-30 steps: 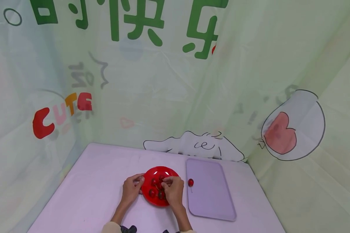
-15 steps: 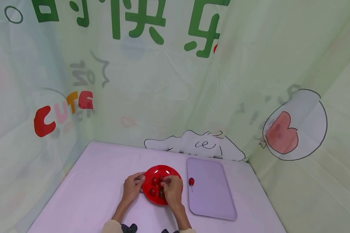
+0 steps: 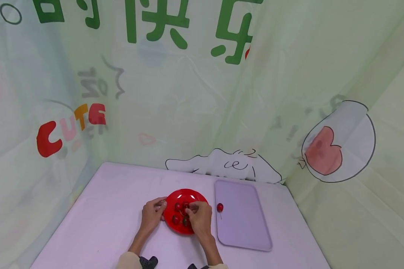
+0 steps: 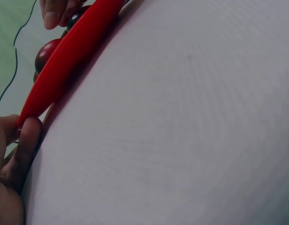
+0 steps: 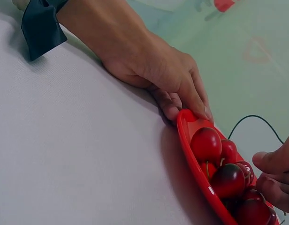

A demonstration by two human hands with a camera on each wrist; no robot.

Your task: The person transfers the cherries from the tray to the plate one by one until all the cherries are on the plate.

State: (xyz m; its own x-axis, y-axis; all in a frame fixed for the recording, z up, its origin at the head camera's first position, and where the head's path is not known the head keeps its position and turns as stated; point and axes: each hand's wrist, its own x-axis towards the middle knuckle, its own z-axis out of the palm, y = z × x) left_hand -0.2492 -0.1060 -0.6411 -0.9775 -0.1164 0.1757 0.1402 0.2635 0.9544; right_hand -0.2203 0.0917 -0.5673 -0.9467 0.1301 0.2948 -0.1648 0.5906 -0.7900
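Note:
My left hand (image 3: 151, 216) grips the left rim of a round red plate (image 3: 181, 192), thumb on top and fingers beneath, as the left wrist view shows. Several dark red cherries (image 5: 206, 144), some with green stems, lie in the plate. Over its right side is my right hand (image 3: 201, 218), fingers bent down toward the cherries in the middle. Its thumb and fingertips come right up to a cherry (image 5: 247, 172); I cannot tell whether they pinch a stem. One stemmed cherry (image 3: 220, 207) lies at the left edge of the lilac tray (image 3: 244, 224).
The tray lies to the right of the plate on a pale pink-white table (image 3: 121, 194). Behind the table and at both sides hangs a printed pale curtain (image 3: 188, 112) with green characters and drawings. Dark straps sit at both wrists.
The head view shifts slightly. Both hands stay at the plate, and the right fingertips shift only a little among the cherries. The cherry on the tray has stayed put.

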